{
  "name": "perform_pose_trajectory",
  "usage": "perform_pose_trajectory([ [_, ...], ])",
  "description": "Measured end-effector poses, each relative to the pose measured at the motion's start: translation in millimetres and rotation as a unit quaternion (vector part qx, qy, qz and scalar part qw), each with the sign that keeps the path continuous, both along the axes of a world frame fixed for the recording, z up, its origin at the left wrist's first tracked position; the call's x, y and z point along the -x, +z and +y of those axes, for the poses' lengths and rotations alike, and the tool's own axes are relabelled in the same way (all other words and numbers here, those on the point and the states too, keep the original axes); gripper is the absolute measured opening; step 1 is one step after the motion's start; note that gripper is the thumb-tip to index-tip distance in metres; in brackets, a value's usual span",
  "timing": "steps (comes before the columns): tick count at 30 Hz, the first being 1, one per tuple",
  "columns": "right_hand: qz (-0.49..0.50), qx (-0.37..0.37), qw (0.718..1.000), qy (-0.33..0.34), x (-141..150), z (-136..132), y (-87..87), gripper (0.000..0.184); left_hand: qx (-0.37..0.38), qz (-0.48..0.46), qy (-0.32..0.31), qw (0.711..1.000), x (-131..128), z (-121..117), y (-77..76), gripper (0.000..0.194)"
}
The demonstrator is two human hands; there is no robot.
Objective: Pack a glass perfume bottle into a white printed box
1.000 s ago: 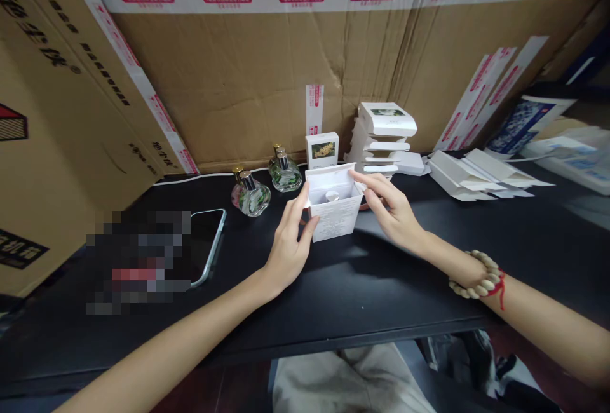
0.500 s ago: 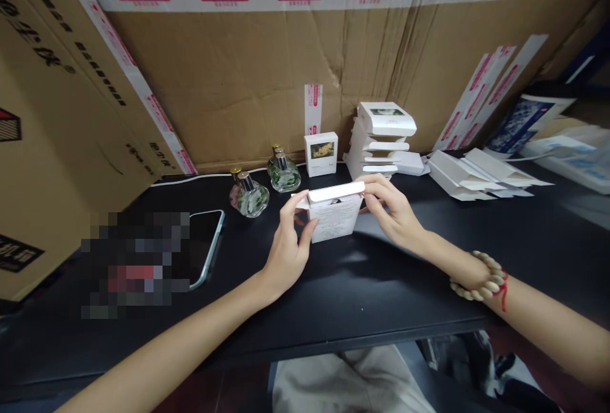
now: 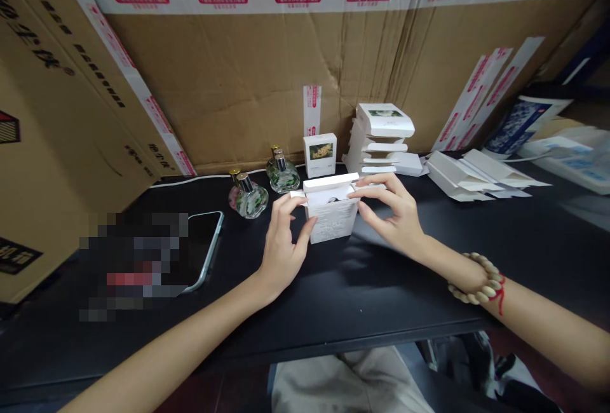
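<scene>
A small white carton (image 3: pixel 331 222) stands upright on the black tabletop, its printed side facing me. Its lid flap (image 3: pixel 331 181) is raised along the far top edge, and white side flaps stick out left and right. My left hand (image 3: pixel 288 241) grips the left side, with the thumb on the front edge and the fingers by the left flap. Over at the right, my right hand (image 3: pixel 393 209) touches the top corner and side flap with its fingertips, the thumb apart from the fingers. What is inside the carton is hidden.
Several glass perfume bottles (image 3: pixel 252 200) stand to the back left. Behind the carton are a picture-fronted box (image 3: pixel 320 155) and a stack of white boxes (image 3: pixel 385 121). Folded white cartons (image 3: pixel 462 175) lie right; a phone (image 3: pixel 204 248) lies left. Cardboard walls (image 3: pixel 238 82) border the table.
The lid flap has tipped up and back, uncovering more of the carton's top. My right fingers have shifted left from the lid's edge onto the top corner; my left hand has stayed at its side.
</scene>
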State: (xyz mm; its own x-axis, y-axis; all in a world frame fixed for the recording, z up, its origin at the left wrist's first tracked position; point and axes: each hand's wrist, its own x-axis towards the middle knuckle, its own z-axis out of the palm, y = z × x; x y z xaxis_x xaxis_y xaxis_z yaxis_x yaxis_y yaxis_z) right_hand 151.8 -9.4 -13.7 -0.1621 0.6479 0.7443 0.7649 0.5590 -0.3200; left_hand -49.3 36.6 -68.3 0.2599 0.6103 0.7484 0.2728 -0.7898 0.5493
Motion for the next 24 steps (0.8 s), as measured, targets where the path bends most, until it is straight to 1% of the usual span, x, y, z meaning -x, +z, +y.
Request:
perform_pose_trajectory([
  [2,-0.001,-0.002,1.0,0.001,0.6,-0.5,0.7,0.014,-0.024,0.019,0.035,0.999,1.1,-0.4,2.5,0.031],
  [4,-0.002,-0.008,1.0,0.003,0.6,-0.6,0.3,0.014,-0.052,0.033,0.052,0.997,2.3,-0.6,4.7,0.029],
  [8,-0.004,-0.028,0.999,0.02,-1.4,0.5,-2.8,0.016,-0.095,0.051,0.04,0.993,4.2,-1.2,8.3,0.027],
  [12,-0.039,-0.081,0.995,0.032,-2.8,0.5,-5.4,0.021,-0.118,0.067,0.019,0.991,4.8,-4.0,9.9,0.027],
  [15,-0.053,-0.118,0.991,0.046,-1.4,-0.7,-4.5,0.025,-0.114,0.067,0.013,0.991,4.6,-5.8,10.1,0.028],
  [17,-0.058,-0.124,0.989,0.054,0.2,-1.6,-2.9,0.027,-0.109,0.069,0.012,0.992,4.6,-5.8,10.1,0.03],
  [19,-0.059,-0.118,0.99,0.051,1.7,-2.1,-1.3,0.027,-0.102,0.071,0.011,0.992,4.6,-5.1,9.9,0.033],
  [24,-0.05,-0.085,0.995,0.015,2.7,-2.3,-0.6,0.032,-0.085,0.074,0.008,0.994,3.7,-3.8,7.5,0.047],
])
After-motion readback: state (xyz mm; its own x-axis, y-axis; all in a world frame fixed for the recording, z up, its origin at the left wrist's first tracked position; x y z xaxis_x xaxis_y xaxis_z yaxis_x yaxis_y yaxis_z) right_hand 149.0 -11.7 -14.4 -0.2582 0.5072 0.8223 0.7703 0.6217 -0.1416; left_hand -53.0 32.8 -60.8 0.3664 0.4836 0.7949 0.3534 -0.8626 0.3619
